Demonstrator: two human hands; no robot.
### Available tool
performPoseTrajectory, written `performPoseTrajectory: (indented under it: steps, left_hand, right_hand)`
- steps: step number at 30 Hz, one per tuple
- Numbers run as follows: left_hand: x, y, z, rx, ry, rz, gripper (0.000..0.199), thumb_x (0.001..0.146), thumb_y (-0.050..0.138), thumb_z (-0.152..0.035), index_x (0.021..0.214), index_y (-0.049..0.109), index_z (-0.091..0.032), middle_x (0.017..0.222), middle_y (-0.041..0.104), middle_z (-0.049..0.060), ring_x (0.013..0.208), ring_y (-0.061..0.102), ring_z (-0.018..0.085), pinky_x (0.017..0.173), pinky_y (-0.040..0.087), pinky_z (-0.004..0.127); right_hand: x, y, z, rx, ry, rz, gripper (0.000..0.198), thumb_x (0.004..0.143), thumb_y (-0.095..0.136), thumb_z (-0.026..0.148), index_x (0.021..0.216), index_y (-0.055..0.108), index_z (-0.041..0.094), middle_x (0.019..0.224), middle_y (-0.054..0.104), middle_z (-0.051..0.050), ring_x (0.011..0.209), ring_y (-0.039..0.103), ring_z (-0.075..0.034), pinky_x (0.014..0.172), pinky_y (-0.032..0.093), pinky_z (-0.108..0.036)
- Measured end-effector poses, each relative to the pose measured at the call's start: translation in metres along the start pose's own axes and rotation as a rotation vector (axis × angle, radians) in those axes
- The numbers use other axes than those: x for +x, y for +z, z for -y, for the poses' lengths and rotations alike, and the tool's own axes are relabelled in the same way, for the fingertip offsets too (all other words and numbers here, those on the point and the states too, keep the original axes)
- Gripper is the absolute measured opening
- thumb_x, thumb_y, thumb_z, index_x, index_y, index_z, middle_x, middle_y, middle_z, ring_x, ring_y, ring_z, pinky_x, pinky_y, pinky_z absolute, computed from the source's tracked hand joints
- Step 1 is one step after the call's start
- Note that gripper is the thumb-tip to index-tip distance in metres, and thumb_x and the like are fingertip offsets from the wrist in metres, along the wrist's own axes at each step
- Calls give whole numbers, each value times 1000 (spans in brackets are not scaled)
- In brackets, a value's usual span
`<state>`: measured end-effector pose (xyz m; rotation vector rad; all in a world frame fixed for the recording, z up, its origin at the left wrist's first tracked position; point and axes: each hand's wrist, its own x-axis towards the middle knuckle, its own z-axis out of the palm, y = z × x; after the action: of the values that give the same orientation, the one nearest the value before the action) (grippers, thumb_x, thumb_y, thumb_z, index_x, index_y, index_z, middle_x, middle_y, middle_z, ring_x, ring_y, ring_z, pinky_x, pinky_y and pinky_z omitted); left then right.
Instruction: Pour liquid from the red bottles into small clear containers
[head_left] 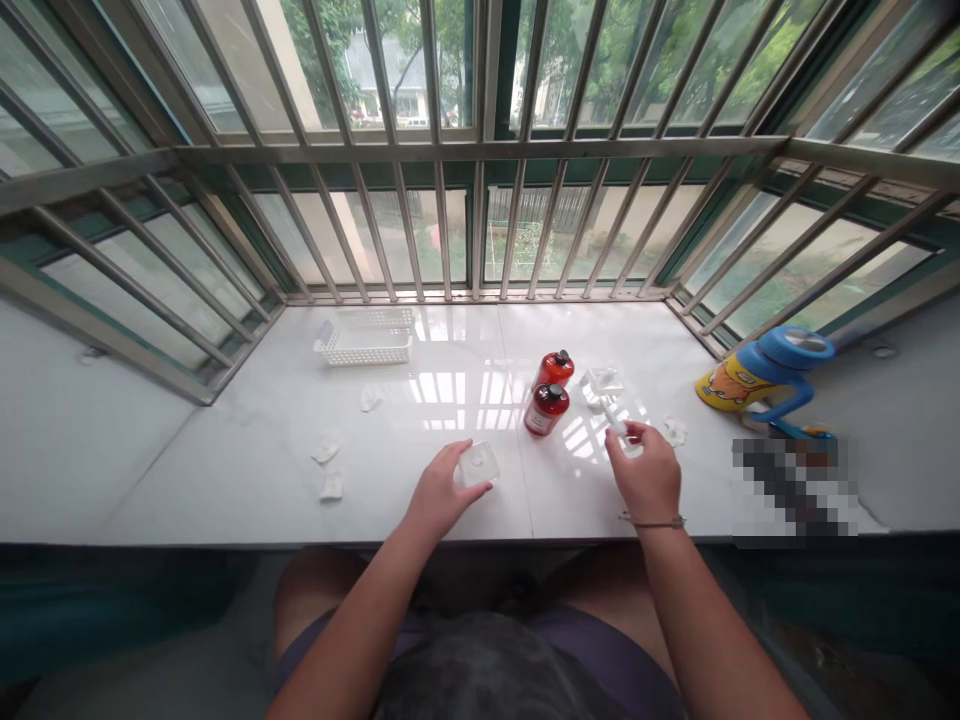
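Note:
My left hand (439,492) grips a small clear square box (480,464) by its sides, thumb at the near edge and fingers at the far left. Something small and pale shows inside it. To the right, the thumb and fingers of my right hand (649,472) pinch a slim white piece (615,414), whose exact kind I cannot make out. Just beyond that piece stands another clear box (602,381). Between my hands, farther back, two red bottles with black caps stand upright: a front bottle (547,412) and a rear bottle (554,368), partly hidden.
A white perforated basket (367,340) sits at the back left. Crumpled white scraps, including one scrap (327,450), lie on the glossy white counter (225,450). A yellow and blue bottle (761,370) stands at right near a blurred-out patch. Metal window bars (480,151) border the back.

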<state>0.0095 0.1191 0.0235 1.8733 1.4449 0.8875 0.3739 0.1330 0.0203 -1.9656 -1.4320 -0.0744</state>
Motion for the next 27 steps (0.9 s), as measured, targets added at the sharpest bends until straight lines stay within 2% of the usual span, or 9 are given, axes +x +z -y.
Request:
performPoseTrajectory:
  steps: [2,5,8,12,18,22,27]
  left_hand:
    - [1,9,-5,-9,15,32,70,79,93,-29,141,63,-25,144,69,10,136,66,31,120,53,51]
    - [4,20,-10,-11,29,66,71,78,93,-26,142,62,-24,144,69,11,136,66,32,122,51,51]
    - [5,32,-14,-8,43,93,71,79,93,-25,143,62,-23,146,68,12,137,65,32,122,51,52]
    - [6,47,-18,-6,66,135,74,76,95,-23,143,62,-22,146,68,12,138,65,33,122,51,53]
    - [4,59,-20,-6,104,171,78,75,96,-24,144,61,-24,145,69,12,136,66,34,121,52,55]
    - [3,64,-22,-2,112,191,78,74,96,-23,144,61,-25,146,68,12,136,65,34,121,51,56]
    - [1,71,-30,-33,138,229,73,74,96,-23,139,62,-27,143,70,9,134,67,33,118,54,54]
  right_hand:
    - [-11,-27,19,86,-130,-38,37,97,67,49,119,68,20,104,73,-10,100,67,-30,95,53,-45]
    - [-23,-60,51,155,-443,146,27,98,69,37,121,67,24,114,74,-9,107,68,-29,99,53,-44]
    - [-27,-78,75,28,-635,300,24,96,70,28,119,69,25,129,71,-10,117,66,-32,104,50,-50]
    - [-26,-83,91,-92,-729,395,24,92,69,18,116,69,22,139,66,-13,119,65,-33,105,49,-50]
    - [-24,-83,107,-222,-812,428,25,90,65,7,109,71,21,135,68,-13,111,67,-31,115,42,-56]
    - [-24,-85,124,-308,-875,471,23,93,62,5,105,72,21,138,67,-14,110,67,-31,117,41,-57]
    - [-18,-73,139,-278,-940,542,22,94,63,7,108,74,21,143,65,-14,116,67,-31,114,47,-56]
